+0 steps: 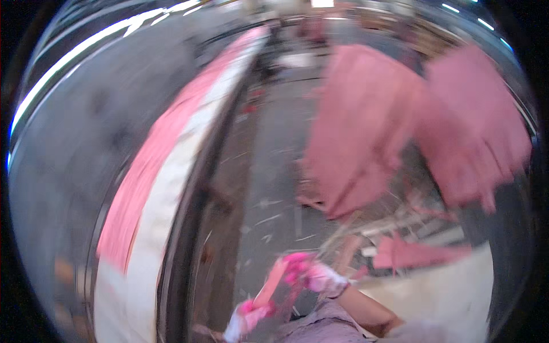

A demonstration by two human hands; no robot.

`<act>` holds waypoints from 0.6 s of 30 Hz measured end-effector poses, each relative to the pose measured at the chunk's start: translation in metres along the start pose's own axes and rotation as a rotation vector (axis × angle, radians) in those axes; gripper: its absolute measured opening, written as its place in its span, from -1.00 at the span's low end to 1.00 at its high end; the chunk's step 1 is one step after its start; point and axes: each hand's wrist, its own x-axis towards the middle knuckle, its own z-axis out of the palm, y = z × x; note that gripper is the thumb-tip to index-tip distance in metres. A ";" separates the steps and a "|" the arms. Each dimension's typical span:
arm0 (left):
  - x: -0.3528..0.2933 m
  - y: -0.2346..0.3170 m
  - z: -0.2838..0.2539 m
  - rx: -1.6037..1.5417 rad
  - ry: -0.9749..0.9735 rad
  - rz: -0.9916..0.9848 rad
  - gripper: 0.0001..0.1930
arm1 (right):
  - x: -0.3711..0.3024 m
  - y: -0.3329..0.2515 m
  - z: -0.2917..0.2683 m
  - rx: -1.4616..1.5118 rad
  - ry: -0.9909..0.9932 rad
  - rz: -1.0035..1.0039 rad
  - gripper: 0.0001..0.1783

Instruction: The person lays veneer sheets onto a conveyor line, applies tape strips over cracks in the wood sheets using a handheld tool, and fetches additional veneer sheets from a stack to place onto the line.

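Note:
Pink-and-white gloves cover both my hands, and motion blurs them. A flat pink strip [271,283], like a narrow piece of wood veneer, slants up between them. My left hand [249,319] is closed around its lower end. At the upper end is my right hand [313,273], fingers curled against the strip. Blur hides exactly how the right fingers grip. Left of my hands runs a long white-edged bench [154,246], with thin pink strips or sheets [166,137] lying along it.
Ahead to the right are two big pink sheet piles [363,114] [477,126] with ragged edges. Loose strips and a torn pink piece [414,254] lie nearer, beside a pale board [440,291]. Scraps litter the dark floor [280,171]. A dark rail [191,228] edges the bench.

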 end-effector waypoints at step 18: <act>-0.161 -0.158 -0.133 0.019 0.429 0.158 -0.57 | 0.072 0.194 0.181 -0.517 -0.191 0.324 -0.65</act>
